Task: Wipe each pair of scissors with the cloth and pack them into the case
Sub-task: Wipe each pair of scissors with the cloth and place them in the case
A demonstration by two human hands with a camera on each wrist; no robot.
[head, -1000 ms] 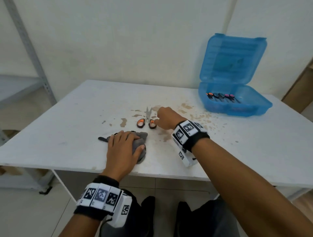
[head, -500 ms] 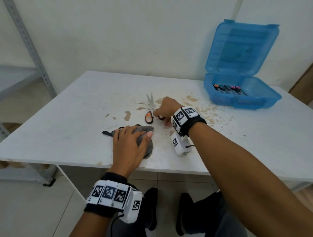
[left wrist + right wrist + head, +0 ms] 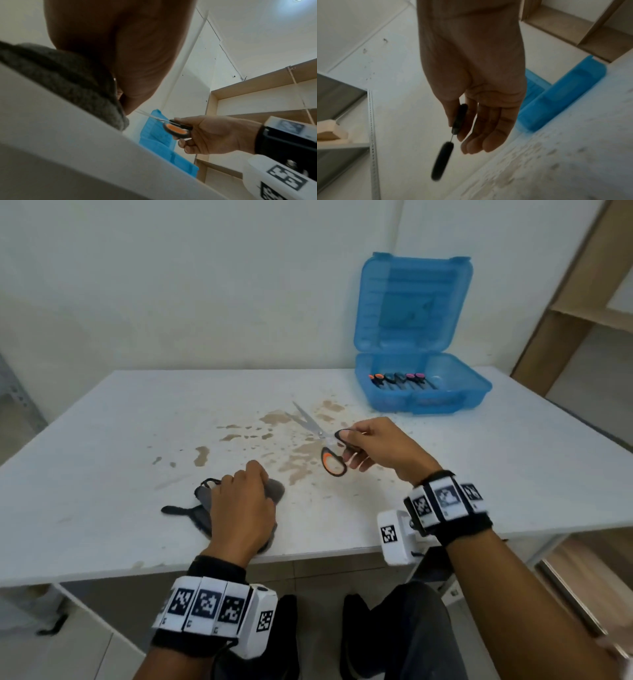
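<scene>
My right hand (image 3: 363,443) pinches one handle loop of the orange-and-black scissors (image 3: 320,438) and holds them above the stained table (image 3: 102,440), blades pointing up and left. The left wrist view shows the same scissors (image 3: 175,129) in that hand (image 3: 211,135). In the right wrist view the handles (image 3: 457,120) hang from thumb and forefinger, the other fingers straight. My left hand (image 3: 239,505) grips the grey cloth (image 3: 274,489) near the table's front edge, and the cloth (image 3: 65,75) fills the left wrist view. The open blue case (image 3: 424,385) at the back right holds several scissors (image 3: 399,380).
Brown stains (image 3: 301,453) spread over the table's middle. A black strap (image 3: 174,510) pokes out left of the cloth. A wooden shelf unit (image 3: 582,313) stands at the right, a metal rack (image 3: 370,121) at the left. My knees sit under the table's front edge.
My right hand has lifted the orange scissors off the table and drawn them right, toward me. My left hand has curled tighter on the cloth.
</scene>
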